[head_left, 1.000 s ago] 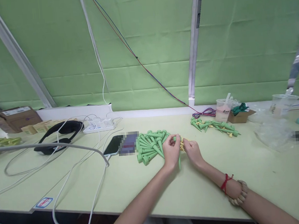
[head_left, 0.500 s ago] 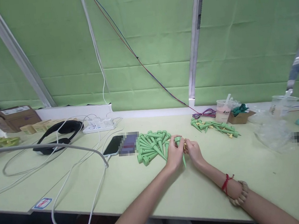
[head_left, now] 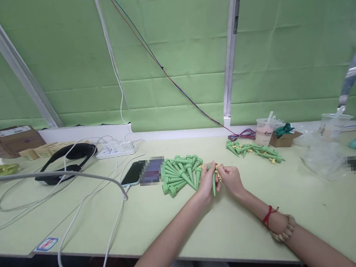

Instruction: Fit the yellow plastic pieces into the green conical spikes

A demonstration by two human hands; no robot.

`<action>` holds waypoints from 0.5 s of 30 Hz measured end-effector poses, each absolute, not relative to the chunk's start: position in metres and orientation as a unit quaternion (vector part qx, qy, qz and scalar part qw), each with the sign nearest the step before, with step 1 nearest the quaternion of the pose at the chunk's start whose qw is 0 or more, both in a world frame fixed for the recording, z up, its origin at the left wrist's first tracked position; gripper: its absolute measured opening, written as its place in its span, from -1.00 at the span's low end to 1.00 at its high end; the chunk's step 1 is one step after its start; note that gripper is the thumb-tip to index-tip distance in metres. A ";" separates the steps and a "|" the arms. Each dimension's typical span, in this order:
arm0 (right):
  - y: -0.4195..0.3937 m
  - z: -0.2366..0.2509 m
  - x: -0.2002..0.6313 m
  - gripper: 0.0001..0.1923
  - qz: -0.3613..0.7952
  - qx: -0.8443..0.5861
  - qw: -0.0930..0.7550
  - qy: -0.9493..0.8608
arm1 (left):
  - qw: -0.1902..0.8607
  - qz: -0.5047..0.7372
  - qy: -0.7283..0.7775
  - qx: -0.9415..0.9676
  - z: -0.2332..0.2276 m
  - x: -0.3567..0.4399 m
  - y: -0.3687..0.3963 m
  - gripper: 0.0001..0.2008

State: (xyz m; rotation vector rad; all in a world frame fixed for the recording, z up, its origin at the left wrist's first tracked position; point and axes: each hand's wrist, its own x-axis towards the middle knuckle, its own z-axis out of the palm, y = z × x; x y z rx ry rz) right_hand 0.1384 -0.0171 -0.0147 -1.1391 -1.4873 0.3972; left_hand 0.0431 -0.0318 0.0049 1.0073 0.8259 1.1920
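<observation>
Green blinds (head_left: 175, 93) hang behind a pale table (head_left: 248, 226) in the head view. The left hand (head_left: 206, 183) has its fingers clamped on a green spike (head_left: 213, 186), its tip pointing down below them. Just beside, the right hand (head_left: 231, 180) keeps its fingers curled together against small yellow pieces (head_left: 219, 174); whether they grip one cannot be told. Loose green spikes (head_left: 181, 174) fan out left of the left fingers; a mixed green-and-yellow cluster (head_left: 254, 149) lies beyond the right ones.

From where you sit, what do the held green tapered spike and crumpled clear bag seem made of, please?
Green tapered spike: probably moulded plastic, matte, from its even colour. Crumpled clear bag: likely thin plastic film, slightly shiny, being see-through and creased.
</observation>
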 end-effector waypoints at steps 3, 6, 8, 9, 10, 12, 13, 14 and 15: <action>-0.015 -0.014 0.143 -0.46 0.074 -0.501 0.557 -0.658 | 0.666 0.488 0.353 0.441 0.007 0.040 -0.031 -0.54; -0.015 -0.013 0.146 -0.50 0.004 -0.494 0.548 -0.675 | 0.689 0.453 0.340 0.452 0.006 0.040 -0.030 -0.56; -0.015 -0.012 0.147 -0.50 -0.008 -0.485 0.547 -0.683 | 0.677 0.451 0.348 0.466 0.005 0.040 -0.030 -0.55; -0.016 -0.012 0.147 -0.49 0.000 -0.483 0.546 -0.685 | 0.666 0.453 0.355 0.474 0.004 0.041 -0.029 -0.55; -0.017 -0.011 0.146 -0.49 0.017 -0.481 0.544 -0.687 | 0.654 0.456 0.364 0.482 0.004 0.042 -0.029 -0.54; -0.018 -0.011 0.144 -0.46 0.064 -0.482 0.539 -0.688 | 0.626 0.470 0.378 0.495 0.003 0.043 -0.027 -0.54; -0.018 -0.011 0.143 -0.46 0.089 -0.484 0.537 -0.685 | 0.610 0.479 0.385 0.500 0.002 0.043 -0.026 -0.55; -0.018 -0.011 0.141 -0.45 0.113 -0.488 0.535 -0.681 | 0.592 0.492 0.391 0.504 0.001 0.043 -0.025 -0.56; -0.018 -0.011 0.140 -0.45 0.134 -0.492 0.535 -0.673 | 0.576 0.505 0.394 0.509 0.000 0.043 -0.024 -0.56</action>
